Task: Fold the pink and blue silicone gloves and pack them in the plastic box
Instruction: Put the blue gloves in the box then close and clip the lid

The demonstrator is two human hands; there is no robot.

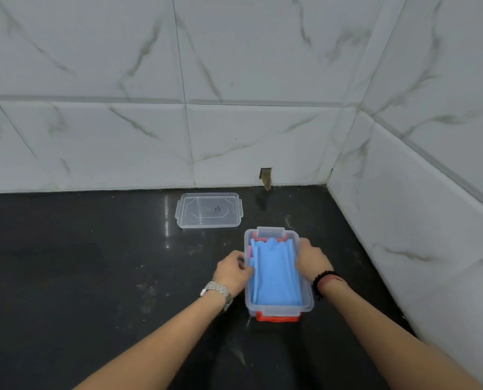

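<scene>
The clear plastic box (pixel 307 302) stands on the dark counter, long side running away from me. A folded blue silicone glove (pixel 275 274) fills its top. Pink glove material shows under it at the far end (pixel 262 237) and through the near wall (pixel 278 318). My left hand (pixel 231 273) is at the box's left rim, fingers curled onto the blue glove's left edge. My right hand (pixel 310 257) reaches over the right rim, fingers pressed down on the glove's right edge.
The box's clear lid (pixel 208 210) lies flat on the counter behind and to the left of the box, near the tiled back wall. A tiled side wall (pixel 403 220) rises close on the right. A small hole (pixel 266 175) is in the back wall's base.
</scene>
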